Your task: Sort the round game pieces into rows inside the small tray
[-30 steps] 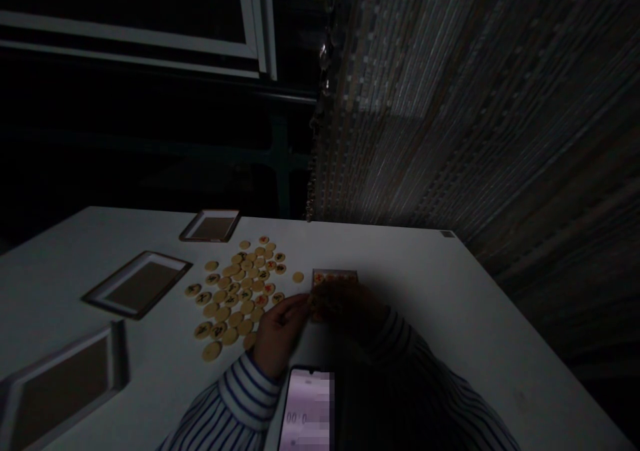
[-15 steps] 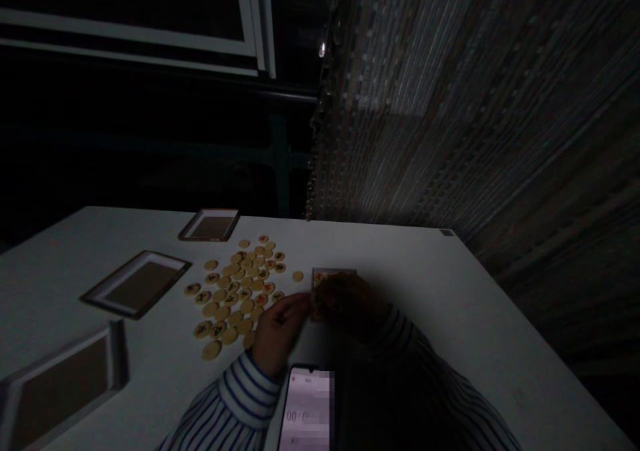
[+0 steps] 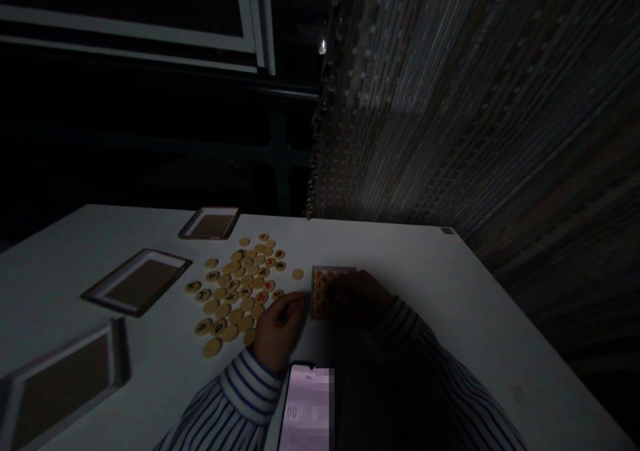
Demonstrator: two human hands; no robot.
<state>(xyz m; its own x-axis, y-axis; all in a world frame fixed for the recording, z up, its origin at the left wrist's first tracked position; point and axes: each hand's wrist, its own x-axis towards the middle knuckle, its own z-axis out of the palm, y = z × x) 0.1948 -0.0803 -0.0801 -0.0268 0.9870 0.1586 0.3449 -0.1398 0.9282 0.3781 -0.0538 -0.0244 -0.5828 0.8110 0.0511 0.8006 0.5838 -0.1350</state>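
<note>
My left hand (image 3: 280,328) rests on the table just left of a small shallow box (image 3: 313,312). Its fingers are curled in; whether anything sits between them is hidden. Inside the box lie round xiangqi pieces (image 3: 319,296) with red characters, seen along its left side. My right hand (image 3: 363,298) covers the right part of that box, in deep shadow, so its fingers cannot be made out. Left of my left hand spreads a loose heap of wooden xiangqi pieces (image 3: 235,291), some showing red or black characters, others blank side up. A single piece (image 3: 298,274) lies apart, near the box.
Three open trays stand on the left: a far one (image 3: 210,226), a middle one (image 3: 143,284) and a near one (image 3: 65,381). A lit phone (image 3: 306,411) lies between my forearms. Behind the white table (image 3: 450,318) hangs a bead curtain (image 3: 425,104).
My right hand has shifted right over the box, uncovering the red pieces along its left side. My left fingers have drawn slightly back from the box.
</note>
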